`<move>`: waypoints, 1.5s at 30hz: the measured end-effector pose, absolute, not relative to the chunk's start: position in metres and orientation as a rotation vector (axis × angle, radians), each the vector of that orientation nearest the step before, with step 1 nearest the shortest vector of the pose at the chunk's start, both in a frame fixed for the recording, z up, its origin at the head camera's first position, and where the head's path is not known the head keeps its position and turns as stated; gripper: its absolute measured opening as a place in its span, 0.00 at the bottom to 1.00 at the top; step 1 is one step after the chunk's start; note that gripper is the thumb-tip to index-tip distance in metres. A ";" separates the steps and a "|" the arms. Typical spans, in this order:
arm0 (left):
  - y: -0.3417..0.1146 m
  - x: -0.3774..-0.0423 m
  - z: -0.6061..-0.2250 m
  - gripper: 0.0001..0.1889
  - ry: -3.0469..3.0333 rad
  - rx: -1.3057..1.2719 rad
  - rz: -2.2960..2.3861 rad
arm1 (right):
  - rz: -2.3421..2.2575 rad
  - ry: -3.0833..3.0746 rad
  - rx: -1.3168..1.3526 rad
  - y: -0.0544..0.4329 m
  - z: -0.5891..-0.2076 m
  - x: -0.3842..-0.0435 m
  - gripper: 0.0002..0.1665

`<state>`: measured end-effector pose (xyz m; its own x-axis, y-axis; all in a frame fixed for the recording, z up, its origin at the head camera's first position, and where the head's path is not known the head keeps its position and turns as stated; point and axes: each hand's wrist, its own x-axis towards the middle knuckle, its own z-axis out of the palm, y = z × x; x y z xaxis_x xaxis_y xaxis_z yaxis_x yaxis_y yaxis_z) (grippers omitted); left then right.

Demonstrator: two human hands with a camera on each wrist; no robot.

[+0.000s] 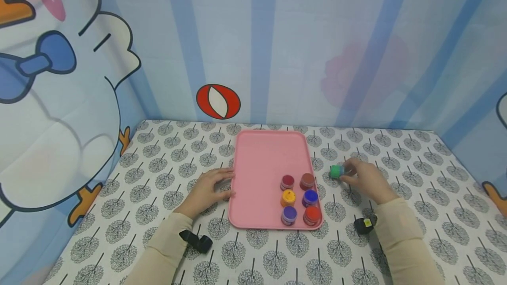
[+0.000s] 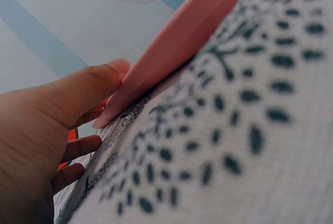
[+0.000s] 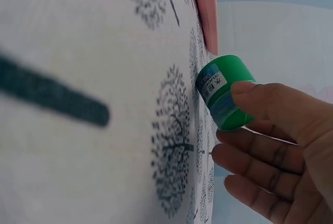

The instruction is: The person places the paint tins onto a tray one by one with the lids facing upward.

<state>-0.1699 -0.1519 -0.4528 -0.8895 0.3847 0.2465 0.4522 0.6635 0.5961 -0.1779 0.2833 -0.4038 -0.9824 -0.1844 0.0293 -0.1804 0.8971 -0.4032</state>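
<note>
To the right of the pink tray point(image 1: 257, 175), my right hand point(image 1: 366, 180) pinches a small green paint jar point(image 1: 337, 171) between thumb and fingers. In the right wrist view the jar point(image 3: 225, 92) is tilted and bears a blue-and-white label. I cannot tell whether it touches the cloth. My left hand point(image 1: 209, 190) is at the tray's left edge, its thumb point(image 2: 117, 67) against the rim and its other fingers spread loosely. Inside the tray's near right part stand several paint jars: dark red point(image 1: 287, 182), brown point(image 1: 307, 181), yellow point(image 1: 288, 197), blue point(image 1: 310, 198), purple point(image 1: 289, 215) and red point(image 1: 312, 215).
A white cloth point(image 1: 253, 258) with a grey tree print covers the table. Behind it hangs a blue-striped curtain point(image 1: 301, 47), and a large cartoon bird point(image 1: 51, 135) is printed at the left. Black straps with small cameras sit on both wrists.
</note>
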 end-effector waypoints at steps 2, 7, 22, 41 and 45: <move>-0.152 -0.170 -0.453 0.28 -2.775 -0.700 -1.030 | -0.668 3.058 -0.308 0.283 -0.404 -0.178 0.20; -0.151 -0.170 -0.454 0.28 -2.770 -0.701 -1.023 | -0.694 3.075 -0.317 0.283 -0.403 -0.178 0.20; -0.154 -0.171 -0.455 0.28 -2.777 -0.699 -1.043 | -0.678 3.105 -0.327 0.275 -0.399 -0.177 0.23; -0.151 -0.169 -0.450 0.28 -2.781 -0.714 -1.022 | -0.652 3.129 -0.403 0.261 -0.390 -0.172 0.26; -0.151 -0.169 -0.451 0.28 -2.769 -0.718 -1.036 | -0.605 3.150 -0.417 0.258 -0.389 -0.171 0.25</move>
